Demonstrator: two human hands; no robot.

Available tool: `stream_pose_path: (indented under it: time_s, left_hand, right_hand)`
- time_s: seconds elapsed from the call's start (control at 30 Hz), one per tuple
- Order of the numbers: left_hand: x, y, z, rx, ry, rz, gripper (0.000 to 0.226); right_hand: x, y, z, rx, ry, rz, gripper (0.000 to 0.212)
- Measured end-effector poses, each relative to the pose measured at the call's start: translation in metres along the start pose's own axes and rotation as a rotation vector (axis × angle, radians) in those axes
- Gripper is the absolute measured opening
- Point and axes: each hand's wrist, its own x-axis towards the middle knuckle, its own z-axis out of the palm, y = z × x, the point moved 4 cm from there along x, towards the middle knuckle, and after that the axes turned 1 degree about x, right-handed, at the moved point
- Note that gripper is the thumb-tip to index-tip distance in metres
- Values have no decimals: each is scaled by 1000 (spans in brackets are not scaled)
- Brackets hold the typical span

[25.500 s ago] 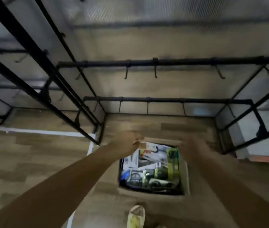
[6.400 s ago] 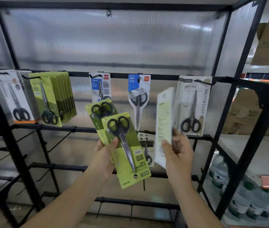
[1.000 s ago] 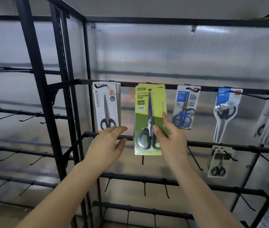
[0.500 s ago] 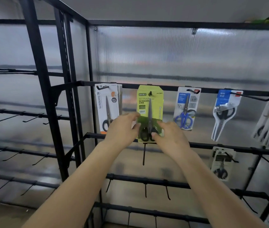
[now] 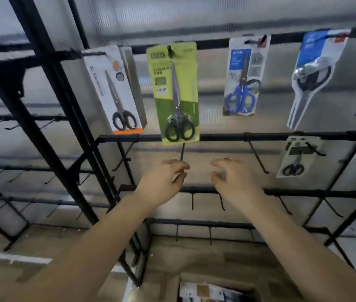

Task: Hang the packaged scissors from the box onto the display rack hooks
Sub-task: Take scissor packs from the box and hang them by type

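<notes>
- The green scissors pack (image 5: pixel 176 92) hangs on a top-rail hook of the display rack (image 5: pixel 260 137), between a white pack (image 5: pixel 116 90) and a blue-handled pack (image 5: pixel 243 75).
- Left hand (image 5: pixel 161 184) and right hand (image 5: pixel 236 182) hover below it, fingers loosely curled, holding nothing.
- The box (image 5: pixel 212 290) on the floor shows more packs, so hanging likely remains.
- Many lower hooks are bare; nothing blocks the reach down.

The display rack (image 5: pixel 216 137) is black. Near its left edge hangs a white scissors pack (image 5: pixel 116 90) with an orange foot; beside it a lime-and-green pack (image 5: pixel 173 92) with black handles; then blue-handled scissors (image 5: pixel 241 99); the back panel (image 5: pixel 205 16) looks ribbed grey.
</notes>
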Motion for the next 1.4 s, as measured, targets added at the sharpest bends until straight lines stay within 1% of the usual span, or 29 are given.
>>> stream_pose_path:
  time_s: [0.07, 0.13, 0.2, 0.33, 0.4, 0.5, 0.6, 0.63, 0.73, 0.83, 0.9, 0.97, 1.0, 1.07, 1.13, 1.17, 1.23, 1.27, 1.33, 1.4]
  left_hand:
    - [-14, -4, 34, -34, -60, -33, 25]
    - [-34, -9, 75, -45, -149, -105, 26]
    - [-57, -16, 121, -72, -256, -182, 27]
    - [-112, -40, 218, -78, -458, -339, 28]
    - [-145, -59, 271, -78, -562, -412, 29]
    - [-196, -87, 350, -139, -645, -521, 23]
    - [-248, -118, 430, -139, -756, -653, 27]
    - [-263, -128, 456, -137, -787, -680, 28]
    - [-302, -154, 527, -147, -825, -762, 31]
    - [-331, -175, 585, -108, -884, -711, 33]
    - [-348, -185, 614, -82, -902, -636, 35]
    - [-360, -192, 636, -53, -924, -540, 37]
    - [-364, -194, 644, -35, -932, -497, 37]
    - [-369, -197, 655, 4, -944, -413, 36]
    - [-370, -198, 660, 45, -956, -341, 35]
    - [-370, -198, 661, 62, -952, -315, 34]
    - [-371, -199, 662, 74, -930, -288, 34]
    - [-371, -199, 662, 70, -916, -285, 35]
    - [-373, -198, 661, 57, -898, -292, 37]
    - [-373, -196, 660, 42, -892, -310, 38]
  right_hand:
    - [-12, 30, 26, 1, -78, 41, 32]
    - [-29, 64, 56, -2, -199, 73, 24]
    - [-50, 101, 88, -1, -315, 120, 25]
    - [-103, 188, 160, -22, -508, 312, 33]
    - [-132, 233, 203, -33, -602, 355, 30]
    - [-175, 296, 278, 53, -709, 505, 23]
    - [-219, 348, 362, 110, -779, 635, 14]
    - [-235, 361, 391, 109, -797, 659, 14]
    - [-272, 390, 475, 90, -886, 662, 30]
    - [-289, 404, 547, 41, -933, 504, 46]
    - [-287, 408, 588, 5, -910, 359, 65]
    - [-281, 413, 625, 26, -893, 301, 82]
    - [-279, 418, 641, 52, -900, 326, 87]
    - [-281, 432, 664, 91, -929, 438, 90]
    - [-295, 448, 673, 71, -984, 533, 96]
    - [-305, 455, 675, 45, -1020, 549, 103]
    - [-326, 462, 674, -50, -1107, 511, 111]
    - [-335, 464, 673, -110, -1149, 466, 109]
    - [-347, 464, 670, -179, -1222, 379, 94]
    - [-353, 463, 667, -148, -1251, 386, 81]
